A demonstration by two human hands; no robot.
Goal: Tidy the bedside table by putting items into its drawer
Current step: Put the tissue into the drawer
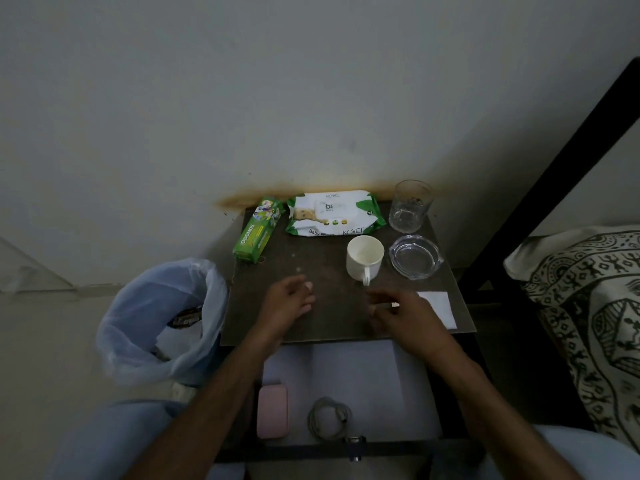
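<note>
Already a pink case (272, 411) and coiled cable (329, 418) lie in the drawer (346, 368) beneath both hands; left hand (289, 303) and right hand (403, 315) hover loosely open, empty; beyond them mug (363, 258), wipes (334, 213), glass (410, 206) remain.

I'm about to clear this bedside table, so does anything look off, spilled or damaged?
Nothing is spilled or tipped. The odd thing is a brownish-orange stain on the wall just behind the table's back edge, like damp or scorching. The mug and glass stand upright.

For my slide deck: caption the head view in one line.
Both hands, left and right, hover empty over a cluttered bedside table above its open drawer.
</note>
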